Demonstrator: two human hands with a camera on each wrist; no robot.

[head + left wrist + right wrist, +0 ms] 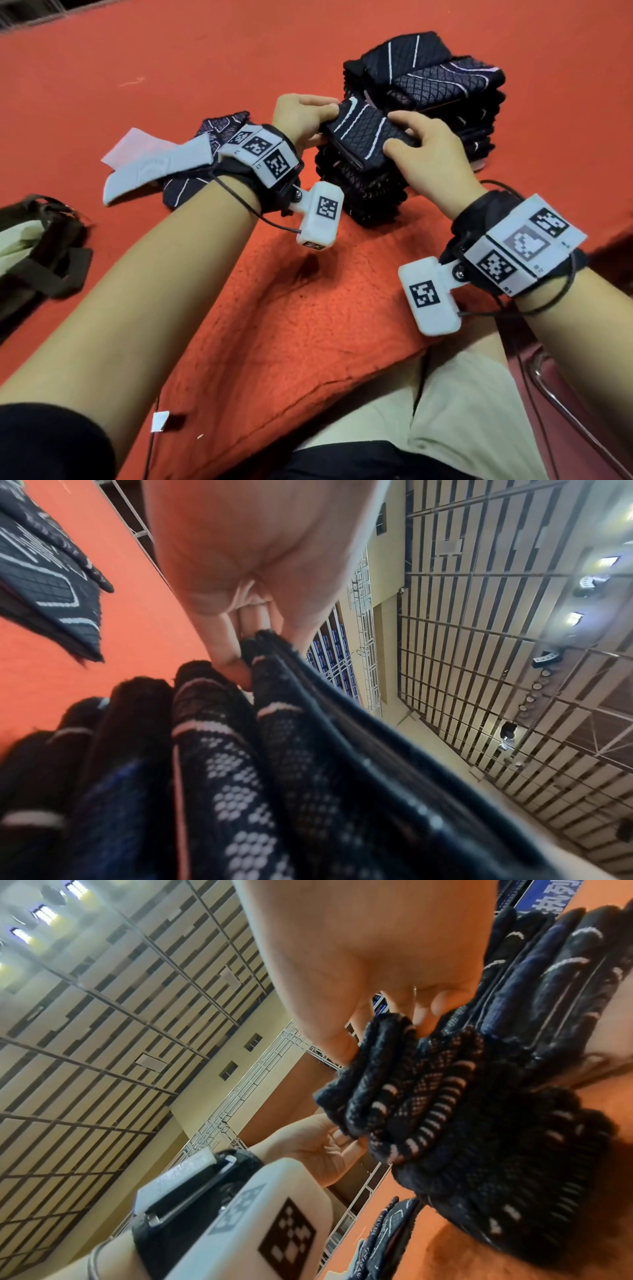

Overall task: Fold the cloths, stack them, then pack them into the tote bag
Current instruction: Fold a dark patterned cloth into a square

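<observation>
A folded dark navy cloth with white lines [368,132] sits on top of the near stack of folded cloths [363,192]. My left hand [303,116] grips its left end, thumb on top, fingers under [236,653]. My right hand [416,137] holds its right end, fingers curled over the edge [383,1031]. A second, taller stack of folded cloths [445,89] stands just behind. An unfolded dark cloth [219,137] lies left of my left wrist. The tote bag [37,246], pale with dark straps, lies at the far left.
Everything rests on an orange-red blanket over the table [205,68]. A pale grey strip and a pink paper [137,154] lie by the unfolded cloth. My lap and a chair frame [565,404] are at the bottom right.
</observation>
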